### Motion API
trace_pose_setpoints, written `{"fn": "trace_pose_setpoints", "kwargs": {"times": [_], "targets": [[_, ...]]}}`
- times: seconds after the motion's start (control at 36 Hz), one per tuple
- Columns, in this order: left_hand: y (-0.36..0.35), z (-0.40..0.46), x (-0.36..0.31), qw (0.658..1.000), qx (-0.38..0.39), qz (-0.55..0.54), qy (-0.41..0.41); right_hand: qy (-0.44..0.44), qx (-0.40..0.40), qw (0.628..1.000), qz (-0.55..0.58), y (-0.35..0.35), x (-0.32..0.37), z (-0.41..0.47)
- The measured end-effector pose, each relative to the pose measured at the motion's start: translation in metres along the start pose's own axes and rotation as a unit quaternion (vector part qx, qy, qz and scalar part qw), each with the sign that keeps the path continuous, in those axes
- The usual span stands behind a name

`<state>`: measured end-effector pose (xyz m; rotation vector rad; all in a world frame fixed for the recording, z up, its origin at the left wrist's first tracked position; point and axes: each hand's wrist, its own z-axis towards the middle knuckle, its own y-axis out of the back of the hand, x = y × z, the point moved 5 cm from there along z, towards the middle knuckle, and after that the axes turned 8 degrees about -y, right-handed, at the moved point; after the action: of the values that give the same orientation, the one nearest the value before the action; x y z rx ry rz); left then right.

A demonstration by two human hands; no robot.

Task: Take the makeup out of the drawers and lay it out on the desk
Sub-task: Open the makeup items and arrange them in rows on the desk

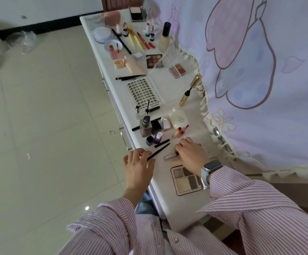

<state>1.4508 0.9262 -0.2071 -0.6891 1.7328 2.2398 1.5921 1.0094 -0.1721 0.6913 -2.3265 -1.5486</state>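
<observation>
- The left hand (pixel 139 163) pinches a black pencil (pixel 158 151) at the counter's (pixel 168 205) front edge.
- The right hand (pixel 191 153) grips a silver tube (pixel 170 156) (an eyeshadow palette (pixel 184 180) lies beside it).

Your makeup lies along the desk (pixel 168 92): open palette (pixel 185 179) at lower centre, lash tray (pixel 143 92) mid-frame, what looks like a silver tube (pixel 170 156) beside the black pencil (pixel 159 150).

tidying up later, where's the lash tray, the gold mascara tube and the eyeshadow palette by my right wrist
lash tray (pixel 143 92): head view, middle of the lash rows
gold mascara tube (pixel 184 99): head view, on the gold body
eyeshadow palette (pixel 182 184): head view, pale pan nearest the desk edge
</observation>
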Motion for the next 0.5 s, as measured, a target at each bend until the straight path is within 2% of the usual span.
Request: {"fn": "trace_pose_setpoints", "kwargs": {"times": [0.17, 0.33, 0.42, 0.5], "targets": [[0.000, -0.008, 0.006, 1.000, -0.001, -0.021, 0.017, 0.038, -0.009, 0.998, -0.045, 0.006, 0.002, -0.004], [-0.002, 0.008, -0.004, 0.999, 0.007, -0.042, 0.018, 0.069, -0.151, 0.986, -0.005, 0.029, 0.008, -0.016], [0.004, 0.007, -0.006, 0.999, -0.006, -0.043, 0.005, 0.067, -0.186, 0.979, 0.051, 0.038, 0.010, -0.027], [0.021, 0.004, -0.009, 0.994, -0.032, -0.101, -0.008, 0.046, -0.174, 0.968, 0.177, 0.044, 0.007, -0.036]]}}
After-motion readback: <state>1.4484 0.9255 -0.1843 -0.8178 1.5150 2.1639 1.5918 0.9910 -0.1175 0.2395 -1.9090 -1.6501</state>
